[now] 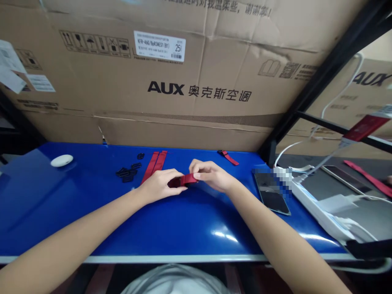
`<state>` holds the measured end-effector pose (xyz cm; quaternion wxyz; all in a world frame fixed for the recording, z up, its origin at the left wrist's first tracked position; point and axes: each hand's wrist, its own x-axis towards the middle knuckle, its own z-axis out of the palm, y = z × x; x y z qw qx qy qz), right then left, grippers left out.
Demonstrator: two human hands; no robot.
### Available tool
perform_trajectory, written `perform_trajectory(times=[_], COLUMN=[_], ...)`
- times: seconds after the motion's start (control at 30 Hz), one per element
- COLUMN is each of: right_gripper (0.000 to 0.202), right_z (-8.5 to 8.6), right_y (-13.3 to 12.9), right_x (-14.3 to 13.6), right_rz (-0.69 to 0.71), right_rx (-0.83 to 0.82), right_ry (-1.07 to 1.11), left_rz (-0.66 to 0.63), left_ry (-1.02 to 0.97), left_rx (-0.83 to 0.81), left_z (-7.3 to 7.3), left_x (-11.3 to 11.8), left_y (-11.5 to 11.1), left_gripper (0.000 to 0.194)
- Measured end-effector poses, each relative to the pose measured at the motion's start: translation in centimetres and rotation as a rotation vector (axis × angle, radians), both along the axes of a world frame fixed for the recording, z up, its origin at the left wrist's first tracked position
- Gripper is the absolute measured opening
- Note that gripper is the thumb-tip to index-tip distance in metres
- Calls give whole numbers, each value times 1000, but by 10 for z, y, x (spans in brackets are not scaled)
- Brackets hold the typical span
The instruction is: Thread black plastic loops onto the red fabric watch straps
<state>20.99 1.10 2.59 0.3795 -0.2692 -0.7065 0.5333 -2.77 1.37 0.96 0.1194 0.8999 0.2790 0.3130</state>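
Observation:
Both of my hands are on one red strap (pixel 189 179) above the middle of the blue table (pixel 183 228). The fingers of my left hand (pixel 163 184) close round its left part. With a pinch of thumb and fingers, my right hand (pixel 211 174) grips the strap's right end. Something dark shows beneath the strap, too small to name. Beyond my left hand lie two flat red straps (pixel 155 163) side by side. A small pile of black plastic buckles (pixel 126 173) sits to their left, with one single buckle (pixel 140 156) farther back.
At the back right lies a short red strap with a black buckle (pixel 229 157). A phone (pixel 272 194) rests by a white power strip (pixel 318 208) with cables. A white oval object (pixel 61 160) lies at left. Large cardboard boxes (pixel 171 106) stand behind the table.

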Motion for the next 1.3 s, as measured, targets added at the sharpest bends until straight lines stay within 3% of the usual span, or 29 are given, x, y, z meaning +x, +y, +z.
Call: perform_trajectory(times=[0.1, 0.23, 0.33, 0.43, 0.63, 0.73, 0.83, 0.93, 1.07, 1.17, 1.2, 1.23, 1.3], right_gripper=[22, 22, 25, 26, 38, 39, 35, 29, 34, 32, 31, 27, 25], right_z=[-5, -11, -13, -17, -16, -9, -5, -6, -11, -10, -10, -10, -13], right_y=[3, 3, 1, 5, 33, 36, 25, 10, 2, 7, 11, 16, 27], right_x=[-2, -14, -25, -28, 13, 34, 25, -8, -42, -30, -18, -5, 25], right_rz=[-38, -95, -121, -211, -524, -556, -375, -207, -213, -167, -184, -299, -654], right_rx=[-119, -211, -234, -231, -156, -201, -344, -356, -358, -270, -192, -57, 234], right_ry=[195, 263, 294, 348, 455, 468, 380, 329, 322, 130, -7, -174, -538], left_rz=[29, 49, 85, 143, 197, 253, 266, 214, 87, 179, 224, 265, 350], left_ry=[-55, -50, 28, 85, 83, -33, -162, -189, -109, -34, -8, 22, 94], left_rx=[-105, -183, -142, -50, -70, -70, -99, -265, -401, -322, -285, -249, -186], left_z=[1, 0, -5, -13, -13, -4, 6, 14, 18, 18, 18, 17, 16], left_x=[2, 12, 16, 14, -2, -12, -13, -4, 8, 3, -1, -7, -20], left_y=[-3, -10, -13, -13, -2, 9, 13, 4, -12, -6, -1, 6, 21], left_gripper=[33, 40, 26, 25, 21, 21, 25, 33, 40, 40, 40, 39, 34])
